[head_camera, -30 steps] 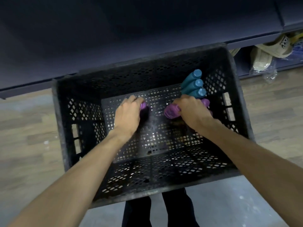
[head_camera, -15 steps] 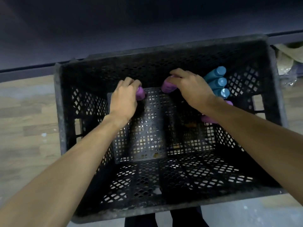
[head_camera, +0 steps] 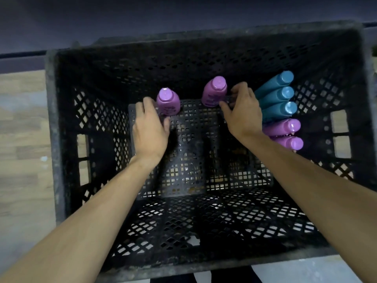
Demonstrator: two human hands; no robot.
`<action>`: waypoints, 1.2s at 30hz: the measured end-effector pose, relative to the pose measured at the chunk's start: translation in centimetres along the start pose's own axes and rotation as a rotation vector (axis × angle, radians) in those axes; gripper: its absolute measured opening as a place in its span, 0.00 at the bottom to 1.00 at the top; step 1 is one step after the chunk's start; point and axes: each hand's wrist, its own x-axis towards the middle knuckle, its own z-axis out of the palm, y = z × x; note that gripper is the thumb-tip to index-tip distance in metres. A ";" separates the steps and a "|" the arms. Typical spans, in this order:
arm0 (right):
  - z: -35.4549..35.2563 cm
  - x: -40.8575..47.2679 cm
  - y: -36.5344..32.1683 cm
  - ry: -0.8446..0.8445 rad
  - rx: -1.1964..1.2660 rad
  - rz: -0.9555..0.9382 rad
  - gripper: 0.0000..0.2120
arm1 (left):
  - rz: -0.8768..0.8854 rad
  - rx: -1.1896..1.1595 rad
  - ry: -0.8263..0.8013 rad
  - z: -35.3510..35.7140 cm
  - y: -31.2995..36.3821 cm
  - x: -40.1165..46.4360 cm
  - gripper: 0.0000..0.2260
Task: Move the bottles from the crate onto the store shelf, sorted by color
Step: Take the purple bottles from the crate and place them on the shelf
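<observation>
Inside the black crate (head_camera: 53, 139), the left hand (head_camera: 150, 127) and right hand (head_camera: 241, 111) rest half-open beside two upright purple bottles (head_camera: 168, 101), gripping neither; smooth, light-looking plastic, best grasped around the body.

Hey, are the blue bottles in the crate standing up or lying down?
Not upright: the three blue bottles lean steeply against the crate's right wall, caps pointing up and right.

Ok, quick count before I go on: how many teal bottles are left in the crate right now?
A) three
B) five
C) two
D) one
A: three teal bottles lie stacked against the right wall of the crate, above two purple ones; the other two bottles, near the left hand and right hand, are purple too.
</observation>
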 end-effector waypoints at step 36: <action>6.6 2.3 1.0 0.078 0.323 0.155 0.31 | -0.485 -0.293 0.088 8.5 1.2 4.6 0.26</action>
